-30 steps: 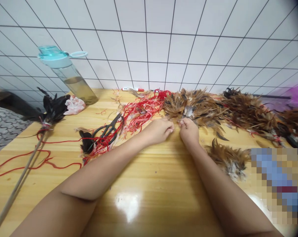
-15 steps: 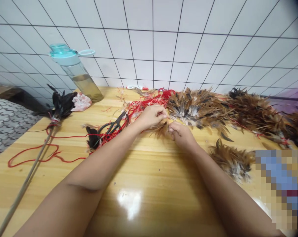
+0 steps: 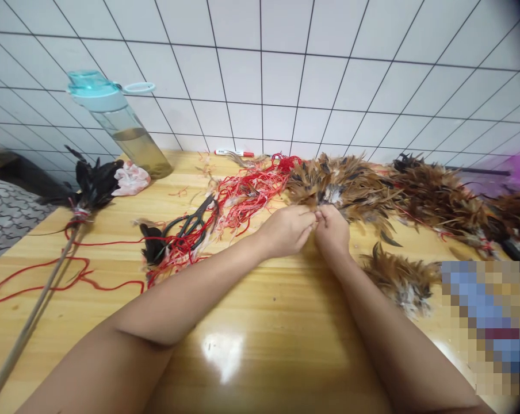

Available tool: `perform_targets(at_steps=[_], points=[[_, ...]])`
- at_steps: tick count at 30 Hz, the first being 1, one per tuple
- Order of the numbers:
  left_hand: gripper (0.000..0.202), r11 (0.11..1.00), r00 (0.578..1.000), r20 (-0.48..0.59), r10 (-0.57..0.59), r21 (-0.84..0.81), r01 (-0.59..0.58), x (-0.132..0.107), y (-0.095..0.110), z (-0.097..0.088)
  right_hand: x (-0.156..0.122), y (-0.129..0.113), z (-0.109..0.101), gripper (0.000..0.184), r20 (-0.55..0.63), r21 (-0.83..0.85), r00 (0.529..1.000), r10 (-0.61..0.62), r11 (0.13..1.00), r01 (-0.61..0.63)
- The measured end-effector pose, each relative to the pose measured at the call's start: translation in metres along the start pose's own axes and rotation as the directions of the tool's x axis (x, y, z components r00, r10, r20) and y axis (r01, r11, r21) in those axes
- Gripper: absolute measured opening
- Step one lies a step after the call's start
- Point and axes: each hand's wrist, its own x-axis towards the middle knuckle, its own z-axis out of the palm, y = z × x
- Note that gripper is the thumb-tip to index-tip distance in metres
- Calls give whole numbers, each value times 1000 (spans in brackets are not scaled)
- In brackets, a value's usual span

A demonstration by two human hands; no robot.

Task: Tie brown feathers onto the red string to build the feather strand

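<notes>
My left hand [image 3: 288,231] and my right hand [image 3: 332,233] meet above the table, fingers curled and touching at the tips. Both are closed, and whatever lies between them is hidden by the fingers. Just beyond them lies a pile of brown feathers [image 3: 350,184] with pale, fluffy bases. A smaller bunch of brown feathers [image 3: 400,282] rests to the right of my right forearm. Left of my hands spreads a tangle of red string [image 3: 251,192], with dark-handled scissors [image 3: 191,221] beside it.
At the left lies a stick [image 3: 39,313] with black feathers [image 3: 96,181] tied at its end. A bottle with a turquoise lid [image 3: 96,92] stands behind, near crumpled pinkish plastic [image 3: 132,178]. A marker [image 3: 234,153] lies by the tiled wall. More brown feathers [image 3: 454,201] extend rightward.
Both hands have moved right and come together. Brown feathers that showed below my left hand are no longer visible there. The view has shifted slightly.
</notes>
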Motion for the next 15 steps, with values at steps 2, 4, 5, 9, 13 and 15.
perform_targets(at_steps=[2,4,5,9,13,15], points=[[23,993,998,4,64,95,-64,1,8,-4,-5,-6,-3,21,61,-256,996,-63,964,76],[24,984,997,4,77,162,-77,1,10,-10,-9,-12,-4,23,158,-381,980,-117,909,170],[25,981,998,4,68,182,-68,2,8,-14,-10,-13,-4,24,206,-403,967,-147,888,221],[24,994,1000,10,-27,103,25,2,-14,-29,-8,-16,-3,26,362,-263,892,-271,888,376],[13,952,977,70,-199,-224,210,-2,-41,-32,-4,-16,-2,22,398,146,834,-382,924,354],[13,875,959,110,-260,-392,282,-4,-49,-27,-4,-15,0,23,356,338,869,-342,915,222]])
